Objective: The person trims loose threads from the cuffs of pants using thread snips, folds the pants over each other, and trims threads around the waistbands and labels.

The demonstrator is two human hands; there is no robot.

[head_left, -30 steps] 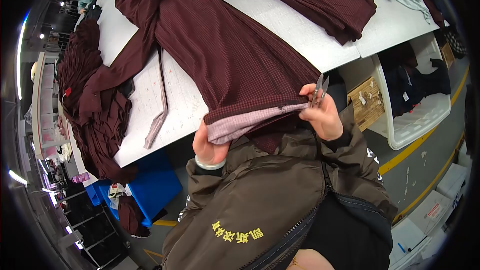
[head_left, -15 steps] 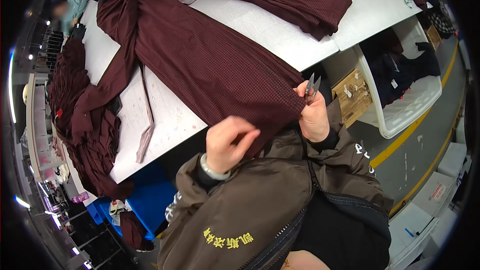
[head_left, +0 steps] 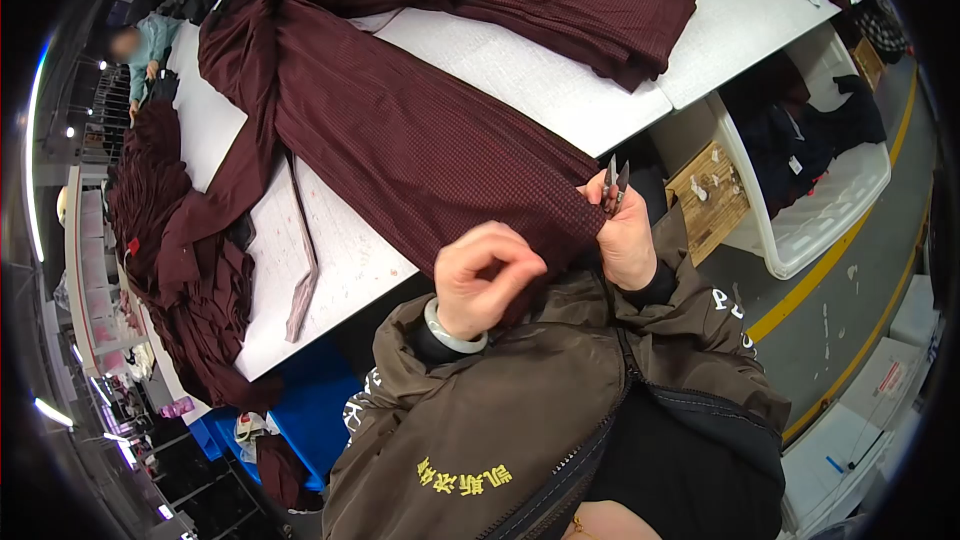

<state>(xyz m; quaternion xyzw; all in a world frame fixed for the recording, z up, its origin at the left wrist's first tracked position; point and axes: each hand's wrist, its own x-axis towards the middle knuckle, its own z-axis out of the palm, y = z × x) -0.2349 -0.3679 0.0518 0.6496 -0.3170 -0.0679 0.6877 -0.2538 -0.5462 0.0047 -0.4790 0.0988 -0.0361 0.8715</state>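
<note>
Dark maroon checked trousers [head_left: 420, 110] lie across the white table [head_left: 350, 230], one leg reaching toward my body. My right hand [head_left: 625, 235] is closed on the end of that leg and also holds small metal thread snips [head_left: 615, 185], their blades pointing up. Just left of it, my left hand [head_left: 487, 280] hovers over the leg's lower part, its thumb and fingertips pinched together. Whether anything thin is between those fingertips is too small to tell. The hem's inner side is hidden.
Maroon garments are heaped [head_left: 180, 250] along the table's left edge, above a blue bin [head_left: 320, 390]. A white bin [head_left: 800, 250] with dark clothes stands at the right beside a wooden board [head_left: 708, 200]. A co-worker [head_left: 150, 45] is at the far left.
My left hand has let go of the hem and moved up over the fabric, fingers now pinched. The pale inner side of the hem has turned out of sight.
</note>
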